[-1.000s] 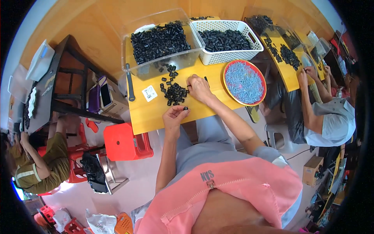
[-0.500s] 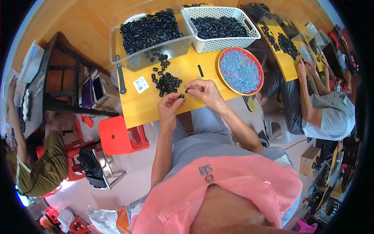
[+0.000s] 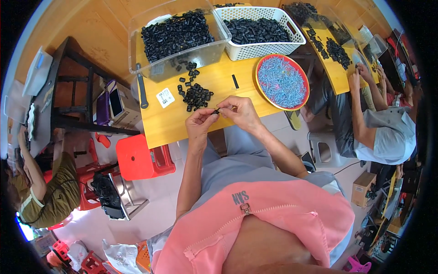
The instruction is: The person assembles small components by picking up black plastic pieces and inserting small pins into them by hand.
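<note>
Just above the near edge of the yellow table, my left hand (image 3: 200, 125) pinches a small black plastic part (image 3: 216, 111). My right hand (image 3: 240, 112) is closed at the fingertips on a tiny dark piece, pressed against that part. The fingers hide most of both pieces. Right beyond my hands lies a loose pile of short black plastic parts (image 3: 197, 97). A thin black strip (image 3: 235, 81) rests to the right of the pile, and a white label (image 3: 165, 97) to its left.
A clear bin (image 3: 182, 68) and a white basket (image 3: 262, 52), both full of black parts, stand at the back. At right, a red-and-yellow tray holds small bluish pieces (image 3: 283, 81). A dark-handled tool (image 3: 142, 91) lies left. Red stool (image 3: 137, 157) at left; co-workers sit both sides.
My two hands have come together, so the right hand's tiny piece now meets the part in the left. At the left, a co-worker's arm has lowered.
</note>
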The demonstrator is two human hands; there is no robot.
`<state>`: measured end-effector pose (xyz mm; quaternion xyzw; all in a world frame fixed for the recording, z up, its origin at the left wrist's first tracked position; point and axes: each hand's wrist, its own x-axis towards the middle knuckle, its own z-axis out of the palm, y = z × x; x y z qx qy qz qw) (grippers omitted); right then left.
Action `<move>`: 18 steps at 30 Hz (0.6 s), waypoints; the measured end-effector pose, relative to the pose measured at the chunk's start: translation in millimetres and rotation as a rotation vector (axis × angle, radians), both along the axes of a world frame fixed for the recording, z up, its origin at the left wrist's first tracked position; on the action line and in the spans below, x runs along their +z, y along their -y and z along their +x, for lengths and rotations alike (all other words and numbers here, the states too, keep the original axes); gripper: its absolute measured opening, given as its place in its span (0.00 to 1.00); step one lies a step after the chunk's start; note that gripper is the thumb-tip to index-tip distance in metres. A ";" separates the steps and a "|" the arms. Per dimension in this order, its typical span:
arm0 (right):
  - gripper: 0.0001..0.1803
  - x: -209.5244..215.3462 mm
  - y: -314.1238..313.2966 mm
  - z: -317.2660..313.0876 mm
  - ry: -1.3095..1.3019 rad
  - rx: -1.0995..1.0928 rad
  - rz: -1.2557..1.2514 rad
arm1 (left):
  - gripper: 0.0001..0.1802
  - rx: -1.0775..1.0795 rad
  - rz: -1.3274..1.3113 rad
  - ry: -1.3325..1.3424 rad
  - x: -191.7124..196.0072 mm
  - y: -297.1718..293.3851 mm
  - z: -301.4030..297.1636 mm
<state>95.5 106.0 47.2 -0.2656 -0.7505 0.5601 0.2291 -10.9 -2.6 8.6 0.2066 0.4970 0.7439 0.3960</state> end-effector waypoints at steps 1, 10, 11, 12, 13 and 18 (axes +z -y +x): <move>0.06 -0.6 0.6 -0.2 0.001 0.002 0.001 | 0.08 -0.005 -0.005 -0.024 -0.3 0.2 0.0; 0.03 -2.9 5.1 -3.1 -0.012 -0.009 0.211 | 0.06 0.004 -0.027 -0.010 -0.1 -0.9 2.7; 0.02 -6.3 4.7 -3.3 -0.007 -0.013 0.155 | 0.06 0.006 -0.024 -0.006 -0.1 -0.9 3.2; 0.02 -10.1 4.2 -3.8 0.000 -0.018 0.099 | 0.06 0.004 -0.024 -0.006 -0.6 -1.3 3.4; 0.02 -13.9 3.9 -4.3 0.001 -0.020 0.099 | 0.06 0.007 -0.028 -0.008 -1.1 -1.7 3.6; 0.03 -21.2 3.8 -4.7 -0.056 -0.054 0.254 | 0.05 0.029 -0.044 -0.067 -3.8 -6.5 5.6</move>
